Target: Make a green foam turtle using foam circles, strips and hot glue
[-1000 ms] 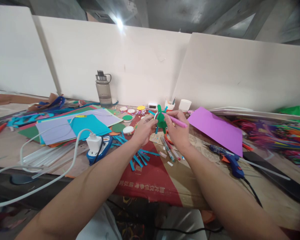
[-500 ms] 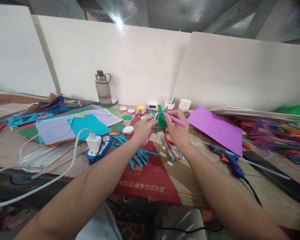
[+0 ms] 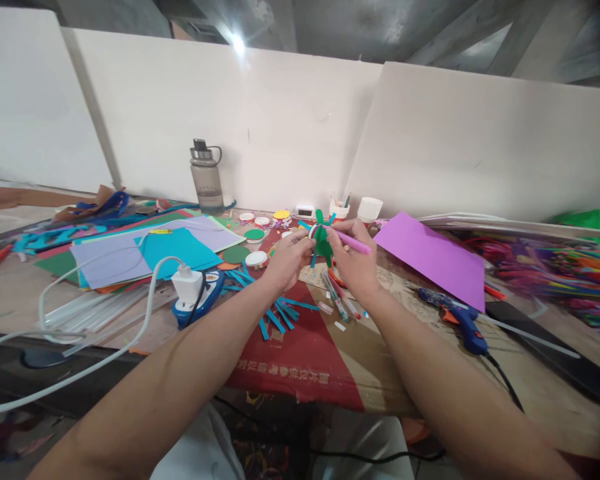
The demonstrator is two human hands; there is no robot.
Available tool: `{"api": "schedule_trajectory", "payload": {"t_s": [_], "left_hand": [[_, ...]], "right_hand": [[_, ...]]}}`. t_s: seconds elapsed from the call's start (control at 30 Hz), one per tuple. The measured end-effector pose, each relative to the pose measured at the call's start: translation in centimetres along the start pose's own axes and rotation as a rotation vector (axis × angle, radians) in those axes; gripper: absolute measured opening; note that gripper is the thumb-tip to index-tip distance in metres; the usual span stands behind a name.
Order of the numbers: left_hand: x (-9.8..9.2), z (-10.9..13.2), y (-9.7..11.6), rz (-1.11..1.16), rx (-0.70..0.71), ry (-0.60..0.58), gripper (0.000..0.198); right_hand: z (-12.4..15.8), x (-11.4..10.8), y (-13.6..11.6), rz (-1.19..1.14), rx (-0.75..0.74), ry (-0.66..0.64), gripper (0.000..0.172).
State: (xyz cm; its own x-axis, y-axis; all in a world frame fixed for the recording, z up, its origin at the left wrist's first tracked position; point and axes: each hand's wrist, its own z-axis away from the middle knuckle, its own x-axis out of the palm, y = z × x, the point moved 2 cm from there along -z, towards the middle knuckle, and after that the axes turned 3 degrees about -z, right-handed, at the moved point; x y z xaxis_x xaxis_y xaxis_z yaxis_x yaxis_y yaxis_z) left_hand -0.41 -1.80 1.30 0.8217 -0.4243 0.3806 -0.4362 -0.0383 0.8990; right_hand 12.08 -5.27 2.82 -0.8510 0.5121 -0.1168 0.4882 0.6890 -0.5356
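Over the middle of the work table, my left hand (image 3: 291, 259) is closed on a small round paper craft (image 3: 323, 243) with a green face, a white rim and blue strips sticking out. A pink pen (image 3: 354, 243) sits in my right hand (image 3: 356, 263), its tip end at the green face and partly hidden by my fingers. Beneath my hands lie several pens (image 3: 341, 300) and small white paper bits. Cut blue paper strips (image 3: 280, 317) spread out below my left hand. A white round lid-like disc (image 3: 257, 260) rests to the left of it.
Coloured paper sheets (image 3: 115, 259) and a blue power strip (image 3: 199, 303) with white cable lie left. A water bottle (image 3: 207, 177) stands behind. At right are a purple sheet (image 3: 435, 260), a blue glue gun (image 3: 463, 320), a black bar (image 3: 550, 350) and bundled pipe cleaners (image 3: 560, 273).
Almost nothing differs. My right hand and the pink pen have shifted very slightly left against the green face, while my left hand keeps its hold.
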Motion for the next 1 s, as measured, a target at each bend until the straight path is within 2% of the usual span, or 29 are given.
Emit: {"api": "schedule_trajectory", "payload": {"t_s": [0.53,1.0], "left_hand": [[0.15,0.16,0.45,0.015,0.003,0.008,0.013],[-0.2,-0.14,0.12,0.003,0.027,0.009,0.016]], "right_hand": [[0.11,0.17,0.21,0.0,0.004,-0.071,0.01],[0.26,0.2,0.08,0.021,-0.025,-0.12,0.011]]}}
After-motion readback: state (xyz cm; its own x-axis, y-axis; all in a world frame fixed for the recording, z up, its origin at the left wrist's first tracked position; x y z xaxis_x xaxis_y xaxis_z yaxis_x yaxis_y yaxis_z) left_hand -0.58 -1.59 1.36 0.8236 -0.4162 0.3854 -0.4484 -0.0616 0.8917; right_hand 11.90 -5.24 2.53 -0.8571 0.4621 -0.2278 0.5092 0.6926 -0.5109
